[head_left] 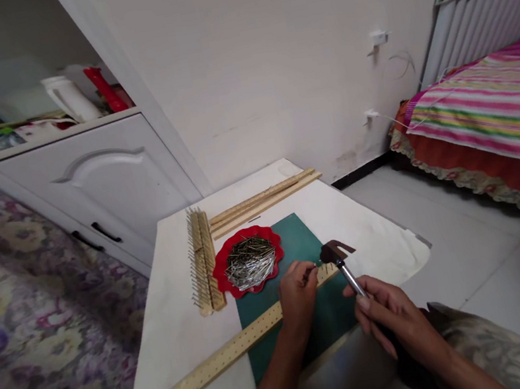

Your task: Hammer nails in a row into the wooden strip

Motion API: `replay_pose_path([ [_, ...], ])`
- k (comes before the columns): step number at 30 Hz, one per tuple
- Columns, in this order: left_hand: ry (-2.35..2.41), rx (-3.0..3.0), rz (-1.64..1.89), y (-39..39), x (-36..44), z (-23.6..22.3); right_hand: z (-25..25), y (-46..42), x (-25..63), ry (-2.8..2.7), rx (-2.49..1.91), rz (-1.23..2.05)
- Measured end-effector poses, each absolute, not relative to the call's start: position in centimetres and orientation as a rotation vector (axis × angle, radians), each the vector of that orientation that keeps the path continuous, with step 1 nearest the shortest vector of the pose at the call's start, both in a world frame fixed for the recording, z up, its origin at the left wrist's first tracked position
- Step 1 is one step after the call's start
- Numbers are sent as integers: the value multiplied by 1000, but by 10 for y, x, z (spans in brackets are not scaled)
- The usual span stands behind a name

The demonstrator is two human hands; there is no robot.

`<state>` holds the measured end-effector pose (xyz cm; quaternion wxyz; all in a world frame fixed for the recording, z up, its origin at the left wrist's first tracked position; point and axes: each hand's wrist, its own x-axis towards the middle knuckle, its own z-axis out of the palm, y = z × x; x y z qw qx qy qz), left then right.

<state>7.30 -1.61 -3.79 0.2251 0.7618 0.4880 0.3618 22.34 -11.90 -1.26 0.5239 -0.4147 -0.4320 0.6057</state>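
Observation:
My left hand [298, 292] rests on a long wooden strip [210, 367] with a row of small holes, fingers pinched at its far end, holding something too small to make out. My right hand [392, 315] grips the handle of a small hammer [337, 253], whose dark head hovers just above the strip's end beside my left fingertips. The strip lies diagonally across a green cutting mat [298, 241]. A red scalloped dish [247, 260] heaped with thin metal nails sits on the mat's left side.
Wooden strips studded with upright nails [202, 258] lie left of the dish. Plain wooden strips [263, 199] lie at the back of the white table [173, 330]. A white cabinet [97, 183] stands left, a bed with striped cover [496, 106] right, tiled floor between.

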Motion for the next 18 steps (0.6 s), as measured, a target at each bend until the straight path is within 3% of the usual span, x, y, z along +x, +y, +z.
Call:
replay_pose_path([
  [18,1383,2036,995,-13,71,-49,-17,-108,207,-1076,-1044,1506],
])
